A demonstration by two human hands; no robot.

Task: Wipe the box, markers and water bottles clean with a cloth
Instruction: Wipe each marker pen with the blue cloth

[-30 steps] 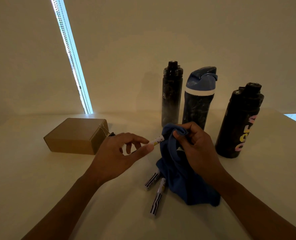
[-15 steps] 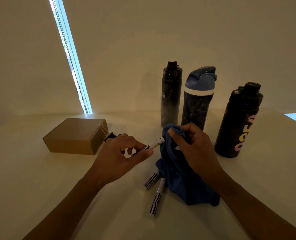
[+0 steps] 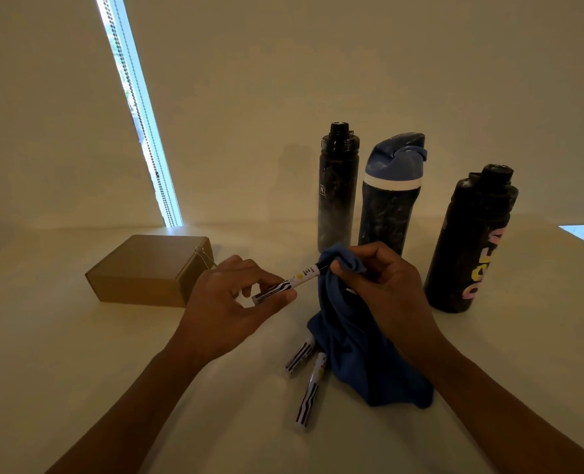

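At far left we see a closed brown cardboard box [image 3: 146,268] on the pale table [image 3: 78,371], with a wire binder clip [image 3: 203,256] at its right end. What is in the box is hidden. Next, our left hand [image 3: 229,302] pinches a white marker [image 3: 285,283] with black stripes between thumb and fingertips; its print is too small to read. Lower down, 2 more striped markers [image 3: 312,391] lie on the table, touching the draped end of the blue cloth [image 3: 362,354]. The held marker's dark tip sits in a fold of that cloth, which our right hand [image 3: 383,285] grips with curled fingers. Behind stand 3 capped bottles:
- a slim black bottle [image 3: 337,196] with a small square logo we cannot read;
- a blue-lidded bottle [image 3: 388,200];
- a wide black bottle [image 3: 472,241] with large pink and yellow letters, turned partly away.

We cannot tell what the bottles hold.
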